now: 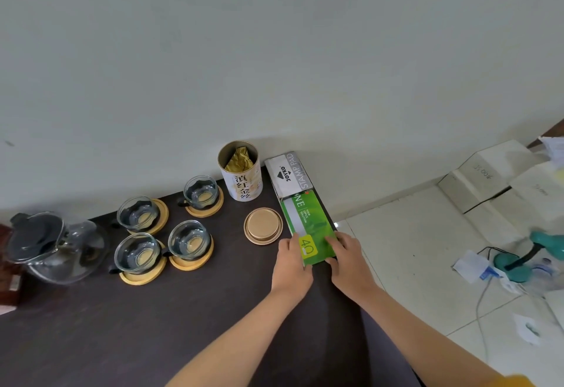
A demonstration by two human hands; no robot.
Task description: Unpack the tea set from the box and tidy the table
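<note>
Four cups: glass cups (139, 215) on round wooden coasters (195, 261), grouped left of centre on the dark counter (128, 334); already unpacked, by the look of it.
Teapot: glass teapot (55, 246) with dark lid, at the far left, just beside the cups.
Tea tin: white tin (242, 179) standing open near the wall, gold foil pouch inside; its gold lid (263, 225) lying flat on the counter in front, apart from the tin.
Boxes: green box (308, 228) lying flat along the right counter edge; grey stamp-pad box (288, 177) touching its far end, against the wall.
Left grip: left hand (291, 261) resting on the near left corner of the green box, fingers laid along it, not clearly curled round.
Right grip: right hand (349, 261) on the near right corner of the same box, fingers bent over its edge, seemingly grasping it.
Done: tea set out and arranged, judged from the layout.
Left: tin lid not yet on; boxes being squared or cleared.
Edges: green box sits right at the counter's right edge, tiled floor (412, 234) below; little margin there.
Open room: broad bare counter in the near foreground and left of the hands; tighter around the lid and cups.
Floor clutter: cardboard boxes (476, 179) and a teal object (518, 261) on the floor, well apart.
</note>
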